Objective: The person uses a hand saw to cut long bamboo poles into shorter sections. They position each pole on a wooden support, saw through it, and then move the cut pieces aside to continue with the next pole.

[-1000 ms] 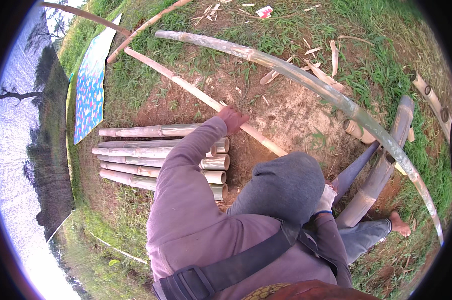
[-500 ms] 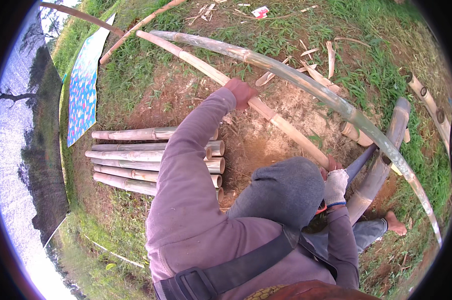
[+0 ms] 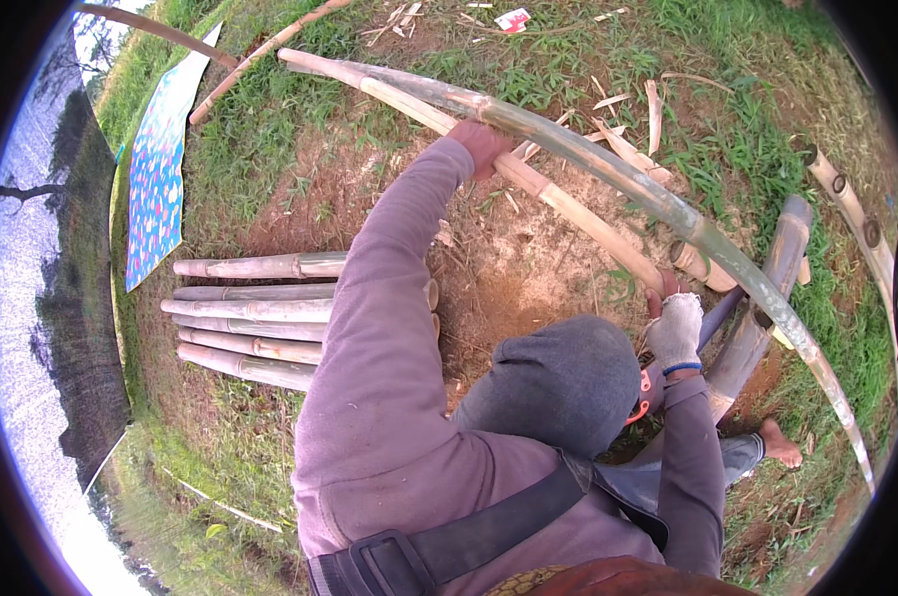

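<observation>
Clearly, our left hand (image 3: 481, 149) was wrapped around the pale bamboo pole (image 3: 578, 215), well along its length. Our right hand (image 3: 675, 333), in a whitish knitted glove with a blue band (image 3: 683, 368) at the wrist, had its fingers curled about the pole's near end, though the glove hid part of that grasp. The pole slanted over the bare soil patch (image 3: 310, 194), its far tip reaching past the patch's far edge. There it overlapped a long greenish-grey bamboo pole (image 3: 702, 236); we could not tell whether the two touched.

Some print seemed to mark a small red-and-white scrap (image 3: 513, 20) in the grass beyond the patch's far edge, too small for us to read. On a blue patterned cloth (image 3: 159, 189) at the left, the motifs were too blurred to make out.

By the patch's left edge lay several cut bamboo lengths (image 3: 240, 309), most of their near ends hidden behind our left sleeve (image 3: 379, 298). An orange-and-dark object (image 3: 643, 397) showed partly beside our grey-clad knee (image 3: 568, 382); its kind was unclear to us. Near the right edge, a holed bamboo piece (image 3: 856, 204) was cut off by the dark lens rim.
</observation>
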A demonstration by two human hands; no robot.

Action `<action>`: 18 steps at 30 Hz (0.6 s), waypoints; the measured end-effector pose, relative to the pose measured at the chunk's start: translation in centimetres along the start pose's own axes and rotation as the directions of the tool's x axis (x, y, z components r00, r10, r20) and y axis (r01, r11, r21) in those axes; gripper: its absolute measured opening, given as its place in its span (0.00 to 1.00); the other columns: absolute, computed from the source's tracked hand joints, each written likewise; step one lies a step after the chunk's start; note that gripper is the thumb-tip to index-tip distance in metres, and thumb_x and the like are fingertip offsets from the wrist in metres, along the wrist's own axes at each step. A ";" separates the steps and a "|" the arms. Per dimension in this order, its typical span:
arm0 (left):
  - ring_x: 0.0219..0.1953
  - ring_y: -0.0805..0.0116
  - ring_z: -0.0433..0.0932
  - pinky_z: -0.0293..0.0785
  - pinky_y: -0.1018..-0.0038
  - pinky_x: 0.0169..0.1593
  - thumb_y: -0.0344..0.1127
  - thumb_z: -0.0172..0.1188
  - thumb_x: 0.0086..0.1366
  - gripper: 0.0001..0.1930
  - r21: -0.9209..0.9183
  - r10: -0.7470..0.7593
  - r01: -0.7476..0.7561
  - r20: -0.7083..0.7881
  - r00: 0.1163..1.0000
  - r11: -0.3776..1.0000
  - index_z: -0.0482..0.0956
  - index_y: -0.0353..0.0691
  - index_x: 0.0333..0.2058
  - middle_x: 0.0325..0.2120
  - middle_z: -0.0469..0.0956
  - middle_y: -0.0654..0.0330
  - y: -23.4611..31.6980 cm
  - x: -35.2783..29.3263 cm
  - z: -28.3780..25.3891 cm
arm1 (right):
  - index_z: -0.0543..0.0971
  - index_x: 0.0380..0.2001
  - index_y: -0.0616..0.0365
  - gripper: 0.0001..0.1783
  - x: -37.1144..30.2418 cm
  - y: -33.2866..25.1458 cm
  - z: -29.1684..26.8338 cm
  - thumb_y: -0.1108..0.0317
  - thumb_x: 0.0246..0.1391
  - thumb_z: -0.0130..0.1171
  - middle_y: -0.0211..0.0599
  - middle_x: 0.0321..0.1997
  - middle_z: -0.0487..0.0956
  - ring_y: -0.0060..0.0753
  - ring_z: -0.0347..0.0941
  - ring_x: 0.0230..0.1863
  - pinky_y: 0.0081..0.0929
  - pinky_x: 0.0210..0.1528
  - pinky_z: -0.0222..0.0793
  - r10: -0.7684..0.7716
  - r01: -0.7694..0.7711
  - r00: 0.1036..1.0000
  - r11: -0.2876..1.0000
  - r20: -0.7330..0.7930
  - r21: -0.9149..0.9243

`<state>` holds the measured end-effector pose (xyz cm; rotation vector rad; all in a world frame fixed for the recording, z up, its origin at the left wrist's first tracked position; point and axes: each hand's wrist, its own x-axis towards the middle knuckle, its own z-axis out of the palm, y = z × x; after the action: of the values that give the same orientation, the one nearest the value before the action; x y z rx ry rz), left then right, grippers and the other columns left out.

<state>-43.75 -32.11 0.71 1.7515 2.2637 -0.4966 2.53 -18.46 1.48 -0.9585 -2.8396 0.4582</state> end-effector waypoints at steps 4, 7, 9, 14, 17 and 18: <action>0.44 0.50 0.89 0.77 0.52 0.61 0.43 0.67 0.64 0.20 -0.011 -0.002 0.003 0.003 1.000 1.000 0.80 0.55 0.55 0.37 0.89 0.56 0.0 0.1 -0.9 | 0.77 0.63 0.57 0.25 1.1 0.6 0.3 0.63 0.64 0.66 0.56 0.50 0.83 0.67 0.81 0.49 0.60 0.49 0.76 -0.024 0.024 0.998 1.000 -0.057 -0.011; 0.45 0.50 0.89 0.77 0.53 0.61 0.43 0.67 0.63 0.20 -0.027 0.003 -0.005 -0.069 0.998 1.000 0.82 0.55 0.54 0.40 0.89 0.56 -0.6 0.5 -0.3 | 0.78 0.62 0.57 0.24 1.6 0.7 -0.1 0.64 0.64 0.66 0.56 0.51 0.82 0.67 0.80 0.50 0.60 0.50 0.76 -0.032 0.034 0.997 0.999 -0.066 0.034; 0.46 0.51 0.89 0.78 0.53 0.60 0.43 0.67 0.63 0.20 -0.030 0.015 -0.019 -0.107 0.994 0.999 0.83 0.56 0.54 0.41 0.89 0.56 -0.9 0.9 0.1 | 0.78 0.62 0.57 0.25 1.9 2.1 0.8 0.63 0.65 0.66 0.56 0.51 0.82 0.67 0.80 0.51 0.60 0.50 0.76 -0.048 0.051 0.995 0.998 -0.088 0.033; 0.48 0.54 0.89 0.80 0.55 0.58 0.42 0.68 0.62 0.19 -0.084 0.007 -0.016 -0.107 0.994 0.996 0.85 0.59 0.53 0.44 0.90 0.58 -0.8 1.6 -0.6 | 0.78 0.62 0.58 0.24 3.1 2.3 0.1 0.62 0.66 0.65 0.57 0.50 0.81 0.67 0.79 0.51 0.59 0.50 0.74 -0.048 0.050 0.996 0.999 -0.075 0.016; 0.49 0.54 0.89 0.79 0.55 0.59 0.42 0.68 0.62 0.18 -0.069 -0.041 0.037 -0.050 0.998 0.997 0.85 0.59 0.52 0.44 0.90 0.59 -0.8 2.1 -0.9 | 0.78 0.61 0.59 0.23 3.7 2.0 -0.3 0.61 0.68 0.64 0.57 0.49 0.81 0.67 0.78 0.50 0.58 0.51 0.73 -0.026 0.026 0.998 1.000 -0.053 0.007; 0.49 0.54 0.89 0.78 0.54 0.60 0.43 0.68 0.62 0.18 -0.057 -0.027 0.023 -0.064 0.998 0.998 0.85 0.59 0.52 0.44 0.90 0.59 -0.9 2.4 -0.8 | 0.78 0.61 0.59 0.23 3.7 2.2 -0.1 0.61 0.67 0.64 0.58 0.48 0.81 0.67 0.77 0.50 0.59 0.51 0.73 -0.025 0.025 0.998 1.000 -0.051 -0.003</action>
<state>-45.24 -29.89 0.66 1.7380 2.3228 -0.3821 0.84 -14.51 0.91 -0.9202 -2.8041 0.4211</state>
